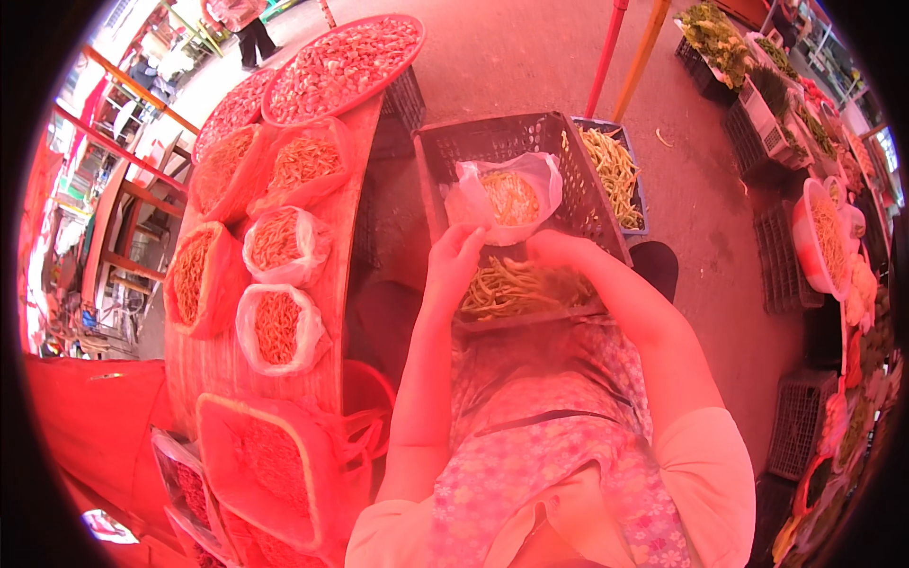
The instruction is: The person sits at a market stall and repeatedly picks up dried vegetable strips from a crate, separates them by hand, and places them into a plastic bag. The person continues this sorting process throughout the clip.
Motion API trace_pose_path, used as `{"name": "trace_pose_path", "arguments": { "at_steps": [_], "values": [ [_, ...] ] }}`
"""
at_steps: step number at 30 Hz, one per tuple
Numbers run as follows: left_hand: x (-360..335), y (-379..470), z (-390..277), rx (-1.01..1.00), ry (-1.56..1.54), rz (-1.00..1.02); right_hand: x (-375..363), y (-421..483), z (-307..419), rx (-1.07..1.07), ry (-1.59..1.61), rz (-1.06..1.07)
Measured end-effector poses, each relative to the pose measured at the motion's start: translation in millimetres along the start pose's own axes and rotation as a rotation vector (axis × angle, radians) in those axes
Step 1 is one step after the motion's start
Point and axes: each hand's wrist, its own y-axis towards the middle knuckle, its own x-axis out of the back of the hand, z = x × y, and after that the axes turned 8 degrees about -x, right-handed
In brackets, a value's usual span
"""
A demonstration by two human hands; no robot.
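Observation:
A dark plastic crate [490,142] stands before me, its near edge at my lap. Inside it, a white plastic bag [547,174] gapes upward around pale yellowish pieces [513,199], probably cut or shelled beans. Long greenish-yellow bean pods [504,291] lie in the crate's near end. My left hand [458,259] is raised at the bag's near left side, thumb and fingertips close together. Whether it pinches something small is unclear. Over the pods at the bag's near right side, my right hand [561,250] has its fingers curled, and its fingertips are mostly hidden.
To the left, a wooden table [348,284] bears several open bags of small dried goods [277,326] and a large round tray [355,64]. A blue-rimmed crate of pods [614,174] stands beyond my crate. Vegetable crates [770,121] line the right. Poles [639,60] rise ahead.

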Motion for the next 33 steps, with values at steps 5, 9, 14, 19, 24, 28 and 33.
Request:
{"name": "trace_pose_path", "arguments": {
  "at_steps": [5, 9, 14, 19, 24, 28, 33],
  "values": [
    [-3.7, -6.3, 18.9, -0.115, 0.084, 0.006, 36.4, -50.7, 52.0, -0.027, 0.252, -0.22],
    [-17.4, -12.1, 16.9, -0.259, 0.167, 0.141, 37.4, -95.5, 99.0, 0.046, 0.565, -0.549],
    [-30.5, -9.3, 3.5, -0.235, 0.134, 0.117, 30.2, -111.6, 125.4, 0.063, 0.712, -0.689],
    [-35.4, -1.0, 8.2, -0.177, 0.097, 0.106, 26.9, -102.4, 125.7, 0.046, 0.785, -0.792],
    [-45.8, 1.6, 16.1, -0.174, 0.045, 0.084, 23.9, -102.0, 120.3, 0.133, 0.629, -0.938],
    [-53.7, 2.4, 19.3, -0.082, 0.029, 0.062, 17.2, -101.2, 112.3, 0.119, 0.637, -0.985],
    [-59.9, 5.8, 28.1, -0.031, -0.001, 0.025, 9.1, -97.6, 105.9, -0.021, 0.998, -0.877]
  ]
}}
